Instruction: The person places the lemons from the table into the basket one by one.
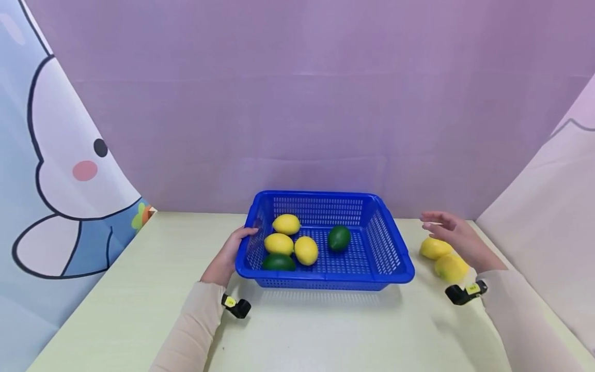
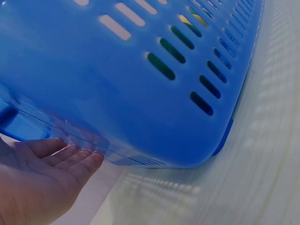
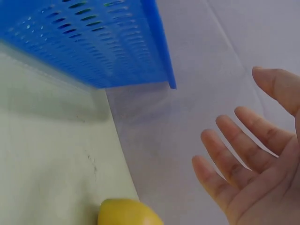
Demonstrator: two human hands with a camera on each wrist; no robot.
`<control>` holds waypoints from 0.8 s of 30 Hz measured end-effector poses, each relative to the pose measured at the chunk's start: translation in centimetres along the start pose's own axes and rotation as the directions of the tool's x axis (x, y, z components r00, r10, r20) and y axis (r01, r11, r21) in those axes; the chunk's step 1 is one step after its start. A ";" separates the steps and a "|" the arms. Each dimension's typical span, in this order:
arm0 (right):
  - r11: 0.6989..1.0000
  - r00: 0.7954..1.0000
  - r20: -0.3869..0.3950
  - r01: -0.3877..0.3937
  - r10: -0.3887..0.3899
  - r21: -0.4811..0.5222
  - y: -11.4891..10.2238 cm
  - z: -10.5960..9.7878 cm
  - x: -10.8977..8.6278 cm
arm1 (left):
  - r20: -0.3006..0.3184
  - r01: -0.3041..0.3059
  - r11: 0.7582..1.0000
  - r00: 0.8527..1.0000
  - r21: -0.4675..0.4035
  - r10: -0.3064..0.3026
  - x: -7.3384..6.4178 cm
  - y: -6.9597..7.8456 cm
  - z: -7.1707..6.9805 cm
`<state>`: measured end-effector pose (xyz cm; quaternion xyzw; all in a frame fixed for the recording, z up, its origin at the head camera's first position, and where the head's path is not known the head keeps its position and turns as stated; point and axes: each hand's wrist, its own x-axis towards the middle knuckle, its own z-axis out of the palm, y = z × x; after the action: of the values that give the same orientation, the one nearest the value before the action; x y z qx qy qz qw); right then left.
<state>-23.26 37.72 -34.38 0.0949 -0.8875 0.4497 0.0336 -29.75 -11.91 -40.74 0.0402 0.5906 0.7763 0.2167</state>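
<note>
A blue plastic basket (image 1: 325,276) with slotted walls stands on the table. Inside it lie three yellow lemons, one of them (image 1: 306,251) near the middle, plus two dark green oval fruits, one (image 1: 339,238) apart from the rest and another (image 1: 278,262) at the front left. At the basket's left side my left hand (image 1: 231,253) holds the rim, thumb over the edge; in the left wrist view its fingers (image 2: 77,159) lie against the outer wall. My right hand (image 1: 457,240) hovers, fingers spread and holding nothing, above two lemons (image 1: 451,267) right of the basket.
The pale table (image 1: 302,330) reaches to a purple cloth backdrop (image 1: 297,103). A cartoon-printed curtain (image 1: 69,170) borders the left, a pale curtain (image 1: 548,217) the right. Both wrists wear small black cameras.
</note>
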 end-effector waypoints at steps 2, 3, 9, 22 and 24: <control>0.999 0.999 -0.047 -0.023 0.021 -0.047 0.4 -0.1 -0.5 | 0.006 -0.002 1.000 1.000 0.002 0.002 0.1 -0.1 0.0; 0.996 0.997 -0.074 -0.041 0.035 -0.078 0.6 -0.2 -0.7 | 0.007 -0.004 1.000 1.000 0.002 0.004 0.1 -0.1 0.0; 0.979 0.971 -0.214 -0.141 0.108 -0.145 1.7 -0.4 -2.1 | 0.031 -0.020 1.000 0.999 0.018 0.019 0.1 -0.2 -0.3; 0.965 0.946 -0.233 -0.249 0.224 -0.085 4.2 -0.4 -3.2 | 0.005 -0.010 1.000 1.000 0.015 0.010 -0.1 -0.2 0.0; 0.957 0.945 -0.205 -0.276 0.254 -0.088 4.4 -0.3 -3.5 | 0.013 -0.015 1.000 1.000 0.010 0.015 -0.1 -0.1 0.1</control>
<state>-20.71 40.99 -38.22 -0.0712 -0.9093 0.4052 0.0634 -29.63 -11.82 -40.84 0.0509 0.5926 0.7747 0.2145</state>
